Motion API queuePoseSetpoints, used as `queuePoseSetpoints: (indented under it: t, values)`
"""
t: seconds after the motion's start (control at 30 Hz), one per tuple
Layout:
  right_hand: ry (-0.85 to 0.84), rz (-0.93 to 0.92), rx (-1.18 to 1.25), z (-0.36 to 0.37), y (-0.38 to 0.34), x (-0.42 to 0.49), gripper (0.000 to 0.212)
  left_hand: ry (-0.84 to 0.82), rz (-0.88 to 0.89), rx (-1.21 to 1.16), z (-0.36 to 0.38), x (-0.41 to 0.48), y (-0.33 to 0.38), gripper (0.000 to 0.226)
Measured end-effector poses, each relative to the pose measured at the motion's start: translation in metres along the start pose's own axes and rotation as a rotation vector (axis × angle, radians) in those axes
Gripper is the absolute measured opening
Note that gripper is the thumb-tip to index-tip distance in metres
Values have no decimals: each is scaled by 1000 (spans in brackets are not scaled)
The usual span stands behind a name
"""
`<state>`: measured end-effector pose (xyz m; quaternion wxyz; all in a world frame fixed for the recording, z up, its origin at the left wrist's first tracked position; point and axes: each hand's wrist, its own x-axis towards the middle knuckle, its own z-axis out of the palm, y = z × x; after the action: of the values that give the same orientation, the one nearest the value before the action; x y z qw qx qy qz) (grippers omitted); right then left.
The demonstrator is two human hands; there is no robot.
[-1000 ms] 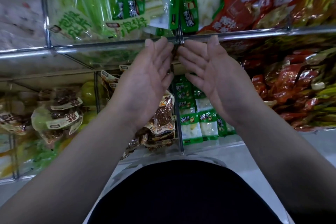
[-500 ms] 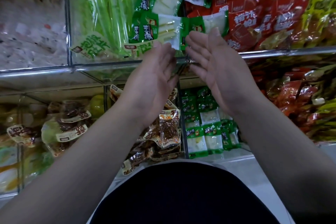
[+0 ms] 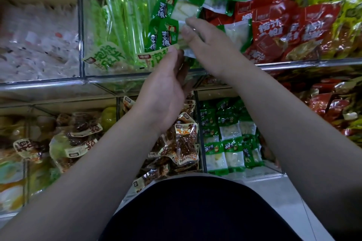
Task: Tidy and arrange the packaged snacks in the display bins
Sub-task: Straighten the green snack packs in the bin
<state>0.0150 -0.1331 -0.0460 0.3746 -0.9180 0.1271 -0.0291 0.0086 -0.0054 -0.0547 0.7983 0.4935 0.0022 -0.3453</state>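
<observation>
Touching one green packet (image 3: 168,35), right hand (image 3: 207,45) lies flat, seemingly; left hand (image 3: 166,92) released beside it.

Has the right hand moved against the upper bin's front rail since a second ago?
Yes: the right hand went from level with the front rail to beyond it, reaching among the green-and-white packets.
</observation>
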Motion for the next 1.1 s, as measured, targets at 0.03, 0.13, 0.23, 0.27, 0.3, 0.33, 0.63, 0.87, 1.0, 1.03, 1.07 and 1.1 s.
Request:
queuePoseSetpoints:
  t: [0.03, 0.13, 0.23, 0.27, 0.3, 0.33, 0.63, 0.87, 1.0, 1.03, 1.07, 1.1]
  values:
    - [9, -19, -45, 0, 0, 1, 58, 2, 1, 4, -1, 0, 0, 51]
    - [42, -66, -136, 1, 3, 5, 57, -4, 1, 30, -5, 0, -1, 50]
    - [52, -77, -208, 1, 6, 8, 54, -16, 9, 63, -6, 0, -2, 50]
    - [56, -73, -225, 1, 7, 8, 54, -16, 12, 70, -5, 0, -2, 51]
    - [62, -62, -227, 0, 7, 9, 54, -12, 16, 75, -4, 0, -2, 51]
    - [70, -46, -211, -1, 8, 9, 55, -7, 20, 81, -3, 0, -2, 49]
    - [152, 135, 163, -14, 19, -7, 48, 6, 32, 111, 0, -3, -4, 49]
    - [170, 216, 419, -16, 33, -27, 42, 85, 49, 70, 0, -7, -9, 42]
    - [181, 230, 538, -18, 41, -43, 35, 106, 60, 56, 1, -15, -17, 44]
    - [180, 236, 548, -19, 42, -47, 35, 109, 63, 53, 2, -17, -18, 45]
    - [178, 241, 564, -19, 44, -51, 34, 112, 64, 42, 4, -20, -20, 45]
    - [181, 251, 587, -19, 45, -54, 32, 112, 63, 27, 5, -22, -22, 46]
